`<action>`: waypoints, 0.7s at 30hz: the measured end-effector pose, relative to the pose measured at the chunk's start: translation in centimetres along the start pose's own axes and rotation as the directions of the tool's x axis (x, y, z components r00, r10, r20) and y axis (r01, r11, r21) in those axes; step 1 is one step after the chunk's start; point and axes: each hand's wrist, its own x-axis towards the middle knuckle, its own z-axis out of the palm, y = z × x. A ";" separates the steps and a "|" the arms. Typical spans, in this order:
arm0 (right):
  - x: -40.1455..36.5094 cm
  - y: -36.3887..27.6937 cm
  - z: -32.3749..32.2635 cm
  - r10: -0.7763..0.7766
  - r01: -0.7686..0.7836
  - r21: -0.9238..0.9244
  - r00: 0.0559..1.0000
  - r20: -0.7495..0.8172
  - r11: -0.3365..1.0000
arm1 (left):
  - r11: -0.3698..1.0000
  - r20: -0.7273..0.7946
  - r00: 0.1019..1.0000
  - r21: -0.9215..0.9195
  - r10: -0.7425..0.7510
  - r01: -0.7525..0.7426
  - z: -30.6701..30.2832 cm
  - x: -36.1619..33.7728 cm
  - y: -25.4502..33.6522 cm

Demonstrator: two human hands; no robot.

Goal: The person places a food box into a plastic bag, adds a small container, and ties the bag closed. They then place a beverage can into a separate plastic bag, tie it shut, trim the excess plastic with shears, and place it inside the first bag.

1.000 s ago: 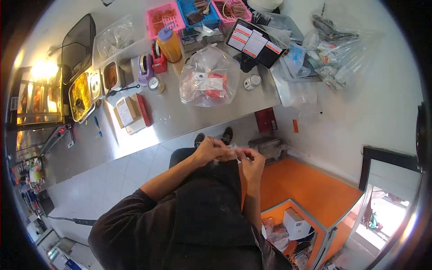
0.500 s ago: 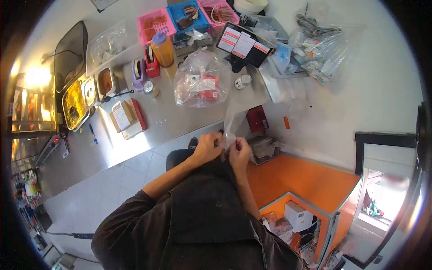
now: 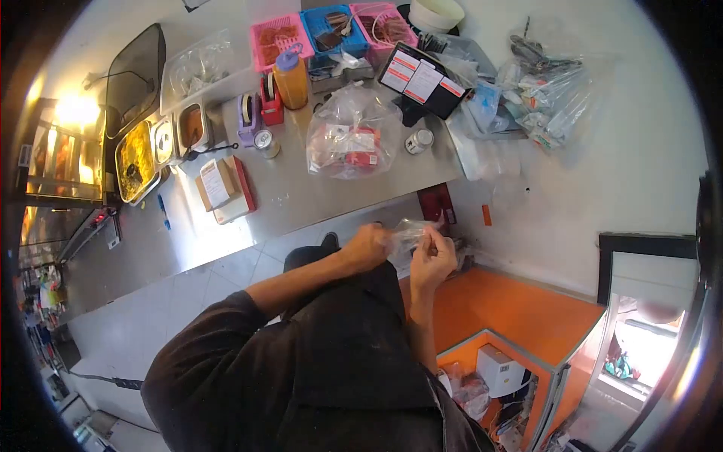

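In front of my body, past the table's front edge, a clear plastic bag [image 3: 409, 233] is stretched between my two hands. My left hand [image 3: 366, 248] is closed on its left side, slightly blurred. With thumb and fingertips, my right hand [image 3: 434, 258] pinches the other side. The bag looks thin and crumpled, with no visible contents. Beyond my hands on the metal table [image 3: 294, 207] sits a larger clear bag [image 3: 354, 135] with red and white packages inside; neither hand touches it.
A can [image 3: 266, 144], a small jar [image 3: 419, 141], tape dispensers [image 3: 248, 120] and boxes [image 3: 224, 192] stand on the table. Food trays [image 3: 135, 162] are at the left. A tablet [image 3: 423, 81] leans at the back. An orange cabinet [image 3: 512, 297] stands at my right.
My hands have moved apart, the right one shifting right. The clear bag, which stood up between them, is now lower and drawn out sideways. The camera view has shifted slightly.
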 end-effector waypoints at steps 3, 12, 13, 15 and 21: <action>-2.2 3.8 2.0 -0.040 0.041 -0.003 0.996 0.078 0.999 | 0.987 -0.171 0.984 -0.161 -0.052 0.024 -4.4 2.8 4.5; 0.7 1.9 2.3 -0.130 0.168 -0.120 0.953 0.275 0.978 | 0.805 -0.390 0.731 -0.464 -0.560 0.370 -0.2 1.5 2.3; 0.9 2.7 2.8 -0.153 0.198 -0.111 0.934 0.324 0.974 | 0.787 -0.387 0.719 -0.499 -0.578 0.363 -0.3 1.8 2.0; 1.8 4.5 3.5 -0.010 0.053 -0.082 0.893 0.451 0.995 | 0.765 -0.261 0.733 -0.378 -0.628 0.521 -1.1 1.4 2.4; 4.9 9.9 7.3 0.041 -0.026 -0.033 0.787 0.615 0.999 | 0.485 -0.241 0.426 -0.312 -0.872 0.817 1.1 2.5 -0.3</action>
